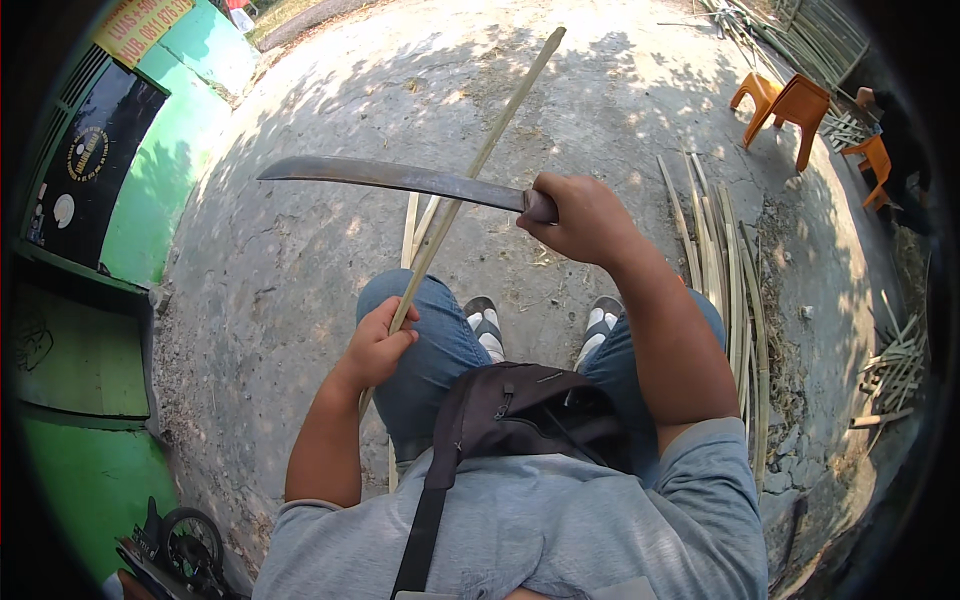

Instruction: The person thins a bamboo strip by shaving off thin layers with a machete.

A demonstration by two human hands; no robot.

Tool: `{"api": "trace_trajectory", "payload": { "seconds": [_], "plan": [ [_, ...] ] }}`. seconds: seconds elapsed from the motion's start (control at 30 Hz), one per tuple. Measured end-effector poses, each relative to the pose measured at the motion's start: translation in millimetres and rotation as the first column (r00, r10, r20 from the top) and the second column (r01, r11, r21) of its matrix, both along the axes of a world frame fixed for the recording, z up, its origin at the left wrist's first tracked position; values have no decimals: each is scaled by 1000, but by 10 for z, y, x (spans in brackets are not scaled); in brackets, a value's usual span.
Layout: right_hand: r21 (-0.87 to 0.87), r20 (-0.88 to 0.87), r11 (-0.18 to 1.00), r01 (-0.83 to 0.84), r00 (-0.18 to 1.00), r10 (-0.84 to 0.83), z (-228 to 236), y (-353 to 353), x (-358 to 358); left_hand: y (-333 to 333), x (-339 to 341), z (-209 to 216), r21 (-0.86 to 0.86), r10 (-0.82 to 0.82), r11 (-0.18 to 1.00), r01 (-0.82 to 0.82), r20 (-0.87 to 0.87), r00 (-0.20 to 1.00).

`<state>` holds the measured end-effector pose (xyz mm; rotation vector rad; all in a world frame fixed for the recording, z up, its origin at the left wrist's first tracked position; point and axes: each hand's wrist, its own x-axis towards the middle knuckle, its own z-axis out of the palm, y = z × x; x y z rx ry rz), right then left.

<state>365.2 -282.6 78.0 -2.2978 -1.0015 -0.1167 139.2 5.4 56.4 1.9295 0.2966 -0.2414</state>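
My left hand point(378, 345) is closed around a long, narrow bamboo strip point(493, 132), which slants up and away to the right from beside my left thigh. In my right hand point(582, 218) is the handle of a machete point(385, 175), its long, slightly curved blade pointing left. The blade crosses the strip well above my left hand; whether the two touch, I cannot tell. Other pale strips point(412, 225) show beyond my left knee, partly hidden by it. A black bag point(520, 410) rests on my lap, its strap across my chest.
Long bamboo strips point(735, 290) lie on the ground at my right. Further right are orange plastic chairs point(790, 112), a person in dark clothes point(905, 150) and a pile of short bamboo pieces point(893, 370). A green wall point(195, 170) and a motorbike wheel point(190, 540) stand at left.
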Motion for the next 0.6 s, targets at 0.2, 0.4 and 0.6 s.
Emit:
{"api": "trace_trajectory", "payload": {
  "seconds": [0.2,0.4,0.6],
  "plan": [
    [6,170,999,40,985,-40,61,-49,-23,28,0,-18,-69,20,997,-21,-17,1000],
    [-12,188,998,68,980,-65,58,-18,-59,25,0,-31,-139,36,989,-41,-39,999],
    [23,234,1000,9,972,-15,-34,53,-76,124,-33,-93,-261,43,964,-53,-46,998]
  ]
}}
